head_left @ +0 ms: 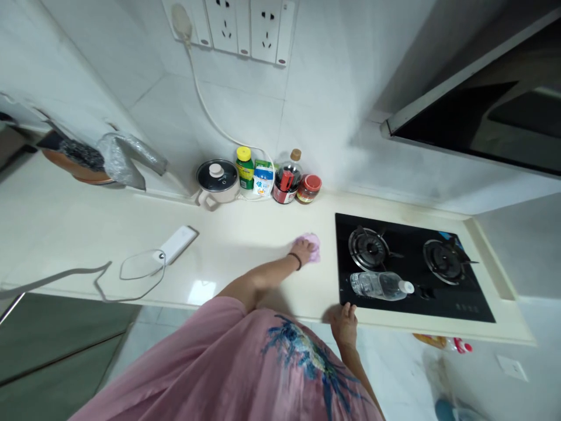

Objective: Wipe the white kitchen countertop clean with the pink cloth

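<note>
Left hand (303, 251) is pressing down on a pink cloth (312, 241), which is sitting on the tabletop (245, 257) just beside the left edge of the black hob (412, 295). It's too small to tell if the fingers are gripping the cloth or just lying flat on it. Right hand (344, 324) is resting flat on the tabletop's front edge, fingers loosely open and holding nothing, right at the hob's near left corner.

A water bottle (381, 285) is lying on its side across the front of the hob, near both hands. Along the back wall a pot (218, 180) and a bunch of jars (289, 178) are crowding together, well apart from the cloth. To the left, a white power strip (177, 244) is lying flat with its cable (131, 275) looping toward the front edge. Between the strip and the cloth there's a wide bare stretch of tabletop. A hood (482, 117) is hanging over the hob on the right.
</note>
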### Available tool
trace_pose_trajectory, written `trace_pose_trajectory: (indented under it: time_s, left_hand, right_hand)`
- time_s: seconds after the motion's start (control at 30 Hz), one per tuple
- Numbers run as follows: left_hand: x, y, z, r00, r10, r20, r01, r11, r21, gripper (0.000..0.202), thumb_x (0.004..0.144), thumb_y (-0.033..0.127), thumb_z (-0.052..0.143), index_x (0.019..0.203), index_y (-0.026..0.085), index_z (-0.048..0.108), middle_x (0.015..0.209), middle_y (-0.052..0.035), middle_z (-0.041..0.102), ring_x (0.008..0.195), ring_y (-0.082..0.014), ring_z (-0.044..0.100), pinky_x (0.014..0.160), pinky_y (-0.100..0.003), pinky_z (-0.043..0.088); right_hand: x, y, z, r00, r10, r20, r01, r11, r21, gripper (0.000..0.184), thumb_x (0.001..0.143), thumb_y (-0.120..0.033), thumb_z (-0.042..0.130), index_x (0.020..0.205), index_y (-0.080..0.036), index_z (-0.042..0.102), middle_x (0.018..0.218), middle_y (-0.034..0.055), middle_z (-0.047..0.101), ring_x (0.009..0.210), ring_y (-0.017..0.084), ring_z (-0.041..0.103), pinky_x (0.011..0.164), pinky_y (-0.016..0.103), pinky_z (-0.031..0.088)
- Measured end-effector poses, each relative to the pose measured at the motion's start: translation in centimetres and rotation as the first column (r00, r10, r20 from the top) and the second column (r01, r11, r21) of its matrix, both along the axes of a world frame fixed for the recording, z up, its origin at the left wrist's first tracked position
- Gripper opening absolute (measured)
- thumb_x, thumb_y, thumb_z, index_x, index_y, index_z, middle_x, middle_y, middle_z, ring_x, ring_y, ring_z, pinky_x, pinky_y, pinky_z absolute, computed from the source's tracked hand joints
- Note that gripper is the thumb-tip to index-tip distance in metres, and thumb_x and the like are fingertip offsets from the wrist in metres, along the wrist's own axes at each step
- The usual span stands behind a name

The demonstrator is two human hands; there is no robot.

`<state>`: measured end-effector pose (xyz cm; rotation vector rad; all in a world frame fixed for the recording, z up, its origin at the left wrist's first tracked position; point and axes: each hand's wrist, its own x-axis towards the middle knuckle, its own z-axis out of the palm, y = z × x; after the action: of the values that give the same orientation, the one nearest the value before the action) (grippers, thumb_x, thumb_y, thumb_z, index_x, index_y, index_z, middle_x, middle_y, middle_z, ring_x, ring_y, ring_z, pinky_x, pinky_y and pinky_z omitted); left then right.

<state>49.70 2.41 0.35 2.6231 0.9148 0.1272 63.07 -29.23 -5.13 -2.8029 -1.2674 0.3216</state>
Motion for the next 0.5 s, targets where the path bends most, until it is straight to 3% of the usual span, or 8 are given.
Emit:
trace_pose_trajectory:
  time_s: [0.07, 0.13, 0.2, 0.27, 0.37, 0.43, 0.5]
  left_hand:
    - [-0.1, -1.0, 0.2, 0.998, -0.037, -0.049, 0.034, 0.998, -0.044, 0.036, 0.099, 0.026, 0.069, 0.135, 0.025, 0.071, 0.132, -0.0102, 0.069, 0.120, -0.0257, 0.064, 0.108, -0.046, 0.052]
    - [-1.4, -0.1, 0.5, 0.996, -0.004, -0.089, -0.003, 0.997, -0.080, 0.043, 0.097, 0.024, 0.067, 0.140, 0.026, 0.069, 0.134, -0.0112, 0.068, 0.121, -0.0266, 0.062, 0.112, -0.046, 0.048]
    - [-4.1, 3.2, 0.9, 0.986, 0.095, -0.140, -0.108, 0.990, -0.088, 0.048, 0.096, 0.025, 0.065, 0.145, 0.022, 0.066, 0.137, -0.0144, 0.065, 0.125, -0.0296, 0.060, 0.114, -0.048, 0.045]
    - [-8.0, 7.8, 1.3, 0.948, 0.245, -0.201, -0.264, 0.962, -0.073, 0.053, 0.099, 0.026, 0.060, 0.150, 0.016, 0.060, 0.141, -0.0187, 0.062, 0.131, -0.0336, 0.057, 0.115, -0.050, 0.043]
    - [-14.7, 14.6, 1.9, 0.830, 0.479, -0.285, -0.507, 0.862, -0.027, 0.057, 0.104, 0.030, 0.048, 0.157, 0.011, 0.049, 0.148, -0.0260, 0.055, 0.134, -0.0395, 0.055, 0.110, -0.053, 0.043]
    - [-17.9, 17.6, 2.2, 0.745, 0.584, -0.321, -0.616, 0.788, 0.004, 0.058, 0.106, 0.035, 0.045, 0.158, 0.010, 0.045, 0.152, -0.0289, 0.050, 0.134, -0.0422, 0.055, 0.108, -0.054, 0.043]
    - [-19.0, 19.0, 2.4, 0.685, 0.644, -0.341, -0.678, 0.735, 0.025, 0.058, 0.106, 0.036, 0.045, 0.157, 0.008, 0.044, 0.154, -0.0313, 0.047, 0.133, -0.0433, 0.054, 0.106, -0.053, 0.044]
  right_hand:
    - [0.0, -0.1, -0.2, 1.000, -0.009, 0.000, 0.009, 1.000, 0.020, 0.070, 0.102, -0.036, 0.049, 0.160, 0.002, 0.042, 0.165, 0.0381, 0.041, 0.148, 0.043, 0.050, 0.121, 0.056, 0.044]
    - [-0.1, 0.0, -0.3, 1.000, -0.022, 0.004, 0.022, 0.999, 0.043, 0.069, 0.101, -0.037, 0.050, 0.159, 0.000, 0.043, 0.164, 0.0369, 0.043, 0.148, 0.043, 0.051, 0.120, 0.056, 0.045]
    - [-0.2, 0.2, -0.4, 0.999, -0.037, 0.011, 0.036, 0.998, 0.054, 0.069, 0.101, -0.037, 0.052, 0.159, 0.000, 0.044, 0.163, 0.0375, 0.043, 0.148, 0.044, 0.051, 0.119, 0.056, 0.045]
    - [-0.3, 0.4, -0.5, 0.998, -0.054, 0.014, 0.054, 0.997, 0.053, 0.070, 0.100, -0.036, 0.052, 0.159, 0.000, 0.044, 0.163, 0.0379, 0.044, 0.149, 0.044, 0.051, 0.120, 0.057, 0.045]
    - [-0.4, 0.6, -0.6, 0.997, -0.075, 0.006, 0.074, 0.996, 0.048, 0.071, 0.099, -0.034, 0.052, 0.160, 0.001, 0.043, 0.164, 0.0377, 0.043, 0.151, 0.045, 0.050, 0.121, 0.057, 0.045]
    - [-0.6, 0.6, -0.6, 0.997, -0.076, -0.003, 0.076, 0.996, 0.055, 0.072, 0.099, -0.033, 0.051, 0.160, 0.003, 0.042, 0.164, 0.0391, 0.041, 0.152, 0.045, 0.048, 0.121, 0.058, 0.044]
    - [-0.9, 0.6, -0.6, 0.997, -0.078, -0.011, 0.079, 0.995, 0.066, 0.072, 0.098, -0.032, 0.050, 0.160, 0.004, 0.040, 0.165, 0.0397, 0.040, 0.153, 0.046, 0.047, 0.122, 0.059, 0.043]
